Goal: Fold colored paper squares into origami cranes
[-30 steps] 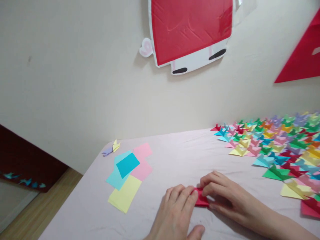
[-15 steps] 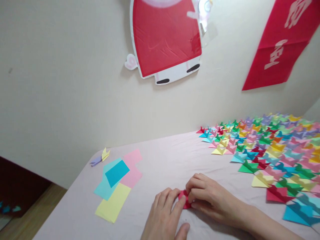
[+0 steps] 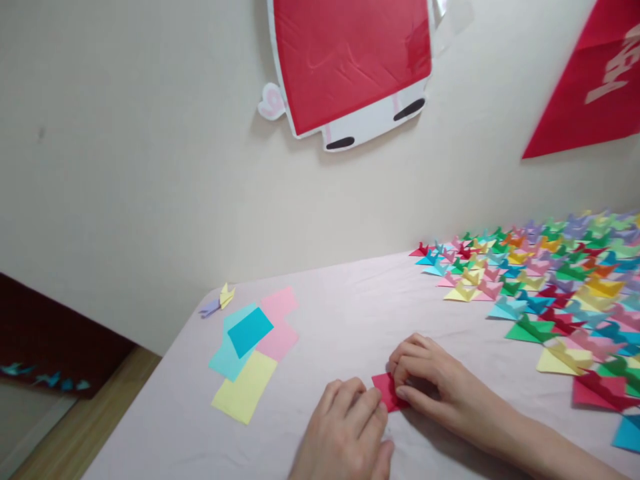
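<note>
A small folded piece of red paper [image 3: 386,390] lies on the covered table near the front. My right hand [image 3: 425,373] is closed on its right part, fingers bent and thumb pressing from the near side. My left hand [image 3: 345,420] rests at the paper's lower left, fingers curled together and fingertips at its edge. Under both hands, part of the paper is hidden. To the left lie flat paper sheets: a dark blue sheet [image 3: 251,332] on top of a light blue sheet [image 3: 230,357], with a yellow sheet [image 3: 246,388] and pink sheets [image 3: 279,339] beside them.
Rows of folded paper cranes [image 3: 555,280] in many colours cover the table's right side. A purple and yellow folded paper piece [image 3: 219,301] sits at the far left corner. Behind the table [image 3: 160,413] rises a wall [image 3: 150,167] with a red-and-white cutout [image 3: 350,60].
The view has shifted, so things sit further right and slightly higher. My left fingers have drawn back and curled, uncovering more of the red paper.
</note>
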### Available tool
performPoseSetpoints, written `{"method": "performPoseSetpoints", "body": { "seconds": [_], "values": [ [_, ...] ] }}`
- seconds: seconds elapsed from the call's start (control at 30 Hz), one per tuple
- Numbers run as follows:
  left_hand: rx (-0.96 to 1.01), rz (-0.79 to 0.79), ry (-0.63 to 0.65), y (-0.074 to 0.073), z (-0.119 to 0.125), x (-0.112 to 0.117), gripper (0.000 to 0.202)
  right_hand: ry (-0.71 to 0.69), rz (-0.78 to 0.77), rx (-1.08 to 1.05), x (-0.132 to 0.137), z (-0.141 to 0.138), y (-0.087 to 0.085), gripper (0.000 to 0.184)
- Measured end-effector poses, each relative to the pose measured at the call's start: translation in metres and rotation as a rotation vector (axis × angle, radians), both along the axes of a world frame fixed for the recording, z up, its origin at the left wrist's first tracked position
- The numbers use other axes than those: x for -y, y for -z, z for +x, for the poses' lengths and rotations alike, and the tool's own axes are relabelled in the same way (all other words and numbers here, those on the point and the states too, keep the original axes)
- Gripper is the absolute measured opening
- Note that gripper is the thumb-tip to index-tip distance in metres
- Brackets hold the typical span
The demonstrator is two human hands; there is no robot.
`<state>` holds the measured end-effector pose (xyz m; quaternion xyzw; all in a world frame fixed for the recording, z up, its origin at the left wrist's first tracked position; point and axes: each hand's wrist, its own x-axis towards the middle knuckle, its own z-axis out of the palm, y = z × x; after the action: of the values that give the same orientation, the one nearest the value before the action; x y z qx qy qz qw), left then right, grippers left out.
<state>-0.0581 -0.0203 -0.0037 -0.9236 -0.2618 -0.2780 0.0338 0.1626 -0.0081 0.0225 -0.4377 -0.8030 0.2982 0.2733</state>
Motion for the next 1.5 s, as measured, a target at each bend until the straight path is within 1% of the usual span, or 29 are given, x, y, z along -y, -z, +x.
{"method": "performPoseSetpoints", "body": {
  "seconds": [0.13,0.3,0.4,0.53,0.63,0.73,0.93,1.2,1.27,1.43,1.5],
  "values": [
    [-0.002,-0.001,0.0,0.0,0.002,0.001,0.02,0.021,0.011,0.034,0.0,-0.003,0.003,0.018],
    [-0.036,-0.038,-0.013,-0.002,0.004,0.003,0.018,0.023,0.0,0.06,-0.001,-0.005,0.004,0.017],
    [-0.063,-0.041,-0.017,-0.003,0.004,0.004,0.021,0.019,0.008,0.078,-0.001,-0.005,0.004,0.016],
    [-0.135,0.009,-0.01,0.0,0.003,0.004,0.033,0.025,0.035,0.082,-0.001,-0.006,0.006,0.016],
    [-0.131,0.06,-0.02,0.004,0.003,0.003,0.032,0.029,0.047,0.079,-0.001,-0.007,0.008,0.017],
    [-0.073,0.103,-0.029,0.005,0.004,0.003,0.029,0.024,0.05,0.086,-0.001,-0.007,0.008,0.017],
    [0.013,0.159,-0.04,-0.001,0.01,0.002,0.026,0.011,0.034,0.109,-0.001,-0.008,0.009,0.017],
    [-0.064,0.171,-0.034,-0.001,0.008,0.002,0.026,0.012,0.017,0.116,-0.003,-0.008,0.01,0.017],
    [-0.077,0.176,-0.031,-0.003,0.008,0.001,0.026,0.011,0.015,0.117,-0.003,-0.008,0.01,0.018],
    [-0.025,0.184,-0.044,-0.009,0.012,0.0,0.031,0.006,0.018,0.118,-0.002,-0.008,0.011,0.018],
    [-0.042,0.189,-0.044,-0.011,0.013,0.0,0.031,0.005,0.021,0.121,-0.002,-0.008,0.011,0.018]
  ]
}}
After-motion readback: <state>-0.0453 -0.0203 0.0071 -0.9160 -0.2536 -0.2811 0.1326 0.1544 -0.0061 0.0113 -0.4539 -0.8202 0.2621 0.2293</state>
